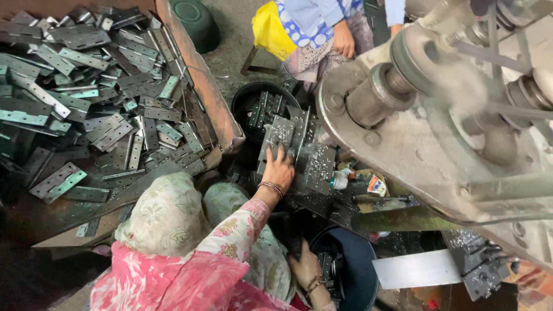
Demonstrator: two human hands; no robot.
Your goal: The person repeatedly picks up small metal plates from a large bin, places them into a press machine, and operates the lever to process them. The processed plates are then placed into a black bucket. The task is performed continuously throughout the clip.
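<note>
Resting flat on a grey metal hinge plate (pixel 280 133), the left hand (pixel 279 167) lies palm down with its fingers spread over the plate's lower end, pressing rather than pinching; a band of thin bangles (pixel 272 188) circles the wrist, and the sleeve behind it is pink with a flower print. That plate lies tilted on a cluttered work surface (pixel 320 167) strewn with bright metal shavings, just in front of a black tub (pixel 245 98) holding more hinge plates; the plate's upper end overlaps the tub's rim. The right hand (pixel 305 268) is low in the view, beside the rim of a dark blue bucket (pixel 360 270); its fingers curl around a dark object whose kind I cannot tell, so the grip is closed but on what stays unclear; it too wears bangles.

To the left, a rusty-edged wooden bin (pixel 201 80) is heaped with flat perforated hinge plates (pixel 86 86), grey and greenish, lying every which way. To the right stands a heavy grey press machine (pixel 415 132) with a thick shaft and a blurred wheel; a small white squeeze bottle (pixel 340 179) lies near its base. At the top, another person's hand (pixel 344 39) rests on patterned cloth beside a yellow bag (pixel 269 30); a green bowl (pixel 196 20) sits on the floor nearby.
</note>
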